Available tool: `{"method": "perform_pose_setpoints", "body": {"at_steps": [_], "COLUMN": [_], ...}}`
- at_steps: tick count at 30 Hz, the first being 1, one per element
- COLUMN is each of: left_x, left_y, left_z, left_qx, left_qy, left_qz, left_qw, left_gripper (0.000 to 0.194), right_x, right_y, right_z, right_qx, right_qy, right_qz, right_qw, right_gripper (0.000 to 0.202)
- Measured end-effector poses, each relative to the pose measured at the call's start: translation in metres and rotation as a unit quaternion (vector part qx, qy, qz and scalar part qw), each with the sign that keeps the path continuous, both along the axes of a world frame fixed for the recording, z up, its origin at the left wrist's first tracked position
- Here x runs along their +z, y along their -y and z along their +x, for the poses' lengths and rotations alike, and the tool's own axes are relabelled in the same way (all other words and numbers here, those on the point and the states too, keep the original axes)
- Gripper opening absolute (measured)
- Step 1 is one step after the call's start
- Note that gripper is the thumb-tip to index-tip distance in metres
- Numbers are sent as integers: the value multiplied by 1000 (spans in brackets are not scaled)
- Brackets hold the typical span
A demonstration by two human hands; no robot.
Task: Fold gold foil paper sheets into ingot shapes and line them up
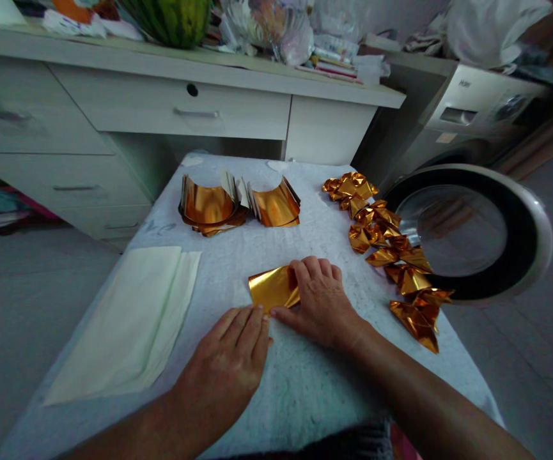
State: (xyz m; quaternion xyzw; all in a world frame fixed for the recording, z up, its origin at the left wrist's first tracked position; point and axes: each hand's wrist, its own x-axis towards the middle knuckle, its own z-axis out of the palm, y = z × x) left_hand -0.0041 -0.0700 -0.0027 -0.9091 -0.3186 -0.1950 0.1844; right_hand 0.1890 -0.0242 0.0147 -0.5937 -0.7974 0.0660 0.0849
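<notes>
Gold foil under both hands, lower edge being worked

Gold foil (pixel 273 287) sits at centre of frame, flat-ish on the cloth-covered counter (pixel 314 390), left end lifted in a slight curl. Right hand (pixel 324 297): grip narrow, holding the foil's right end, fingers bent over the top, thumb along the lower edge. Left hand (pixel 238 345): fingers together, tips touching the lower edge; cannot tell if that grip pinches, underside hidden.

Step looks like pressing or creasing the lower edge. To do it well: right grip firm but light, since thin foil probably dents; line the edges up first, then run the left fingertips along the edge in one even stroke, no sideways drag. Soft cloth may give, so press straight down. Watch the curled end; it could spring up and skew the line.

Around it: two curved foil stacks, left stack (pixel 209 207) and right stack (pixel 276 207), upper centre; pale paper sheets (pixel 113 319) at left; crumpled-looking gold pieces (pixel 405 278) in a row down the right side, well apart from the left hand.
</notes>
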Motion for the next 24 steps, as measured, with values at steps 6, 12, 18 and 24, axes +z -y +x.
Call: {"method": "perform_pose_setpoints", "body": {"at_steps": [6, 12, 18, 24], "left_x": [-2, -3, -2, -1], "left_y": [-2, -2, -3, -2], "left_z": [-4, -5, -8, -12], "left_qx": [-22, -26, -33, -44], "left_qy": [7, 5, 3, 10], "left_qz": [6, 9, 15, 10], "left_qw": [1000, 1000, 999, 999], "left_gripper": [31, 30, 28, 28], "right_x": [5, 12, 20, 21], "right_y": [-5, -17, -23, -24], "right_z": [13, 30, 38, 46], "right_qx": [25, 70, 91, 130], "right_qy": [-34, -75, -82, -99], "right_qz": [-44, -112, -159, -151], "right_qw": [998, 988, 980, 975], "right_gripper": [52, 47, 45, 52]}}
